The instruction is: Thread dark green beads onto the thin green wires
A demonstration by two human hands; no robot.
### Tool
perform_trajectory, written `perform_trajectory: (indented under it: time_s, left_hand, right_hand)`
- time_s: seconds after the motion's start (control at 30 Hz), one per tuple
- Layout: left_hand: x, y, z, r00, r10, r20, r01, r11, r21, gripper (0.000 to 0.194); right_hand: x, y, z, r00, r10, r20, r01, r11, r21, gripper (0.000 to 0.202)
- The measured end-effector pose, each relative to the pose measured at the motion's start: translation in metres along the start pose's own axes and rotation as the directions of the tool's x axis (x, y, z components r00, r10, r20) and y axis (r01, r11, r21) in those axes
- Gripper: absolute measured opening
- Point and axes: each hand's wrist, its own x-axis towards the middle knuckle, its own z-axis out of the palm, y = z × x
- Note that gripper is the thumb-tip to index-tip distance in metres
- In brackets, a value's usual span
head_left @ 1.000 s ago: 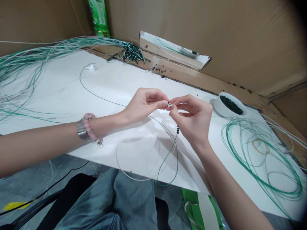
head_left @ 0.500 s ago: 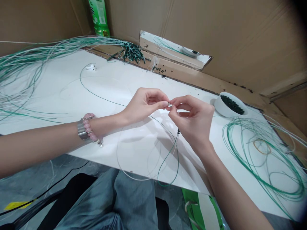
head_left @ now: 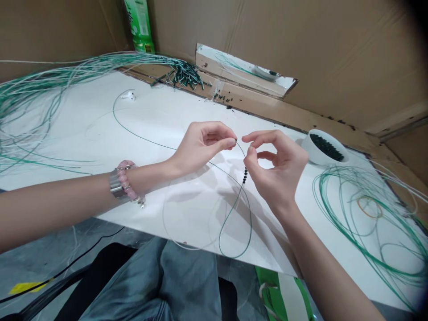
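My left hand pinches a thin green cord near its fingertips, above the white table. From that pinch the cord curves down to a short row of small black beads, which hangs below and between the hands. Under the beads the cord makes a green loop near the table's front edge. My right hand is just right of the cord, its thumb and index fingertips apart and the other fingers curled. No object shows in it.
A white bowl of dark beads stands right, behind coiled green cord. Long cords and beaded pieces lie at the back left. A green bottle, an earbud and a mirror are farther back.
My right hand has drawn back slightly to the right from my left fingertips, and its finger and thumb have parted. More of the black beads now show on the cord.
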Motion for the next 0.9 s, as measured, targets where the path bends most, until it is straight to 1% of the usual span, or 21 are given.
perform_trajectory:
  time_s: [0.13,0.27,0.4,0.57,0.9]
  left_hand:
    - [0.0006,0.0001,-0.0002,1.0,0.009,-0.012,-0.009,1.0,0.001,0.017]
    - [0.0001,0.0006,0.0006,1.0,0.019,-0.017,-0.019,1.0,0.022,0.015]
    - [-0.0002,-0.0005,0.0003,0.999,0.033,-0.021,-0.032,0.999,0.042,0.015]
    - [-0.0002,-0.0021,-0.0004,0.999,0.025,-0.048,-0.022,0.998,0.06,0.021]
    - [0.0003,-0.0013,0.0,0.998,0.044,-0.035,-0.042,0.998,0.047,0.019]
  right_hand:
    - [-0.0006,-0.0008,0.0001,0.999,0.001,0.038,0.0,1.0,-0.02,0.014]
    - [-0.0007,-0.0006,0.0004,0.999,0.013,0.048,-0.011,0.999,-0.031,0.012]
    - [-0.0013,-0.0011,0.0011,0.999,-0.017,0.044,0.019,0.999,-0.04,0.012]
    - [-0.0033,-0.0027,0.0021,0.998,-0.053,0.038,0.057,0.993,-0.099,0.012]
    - [-0.004,-0.0028,0.0024,0.999,-0.027,0.028,0.028,0.999,-0.036,0.013]
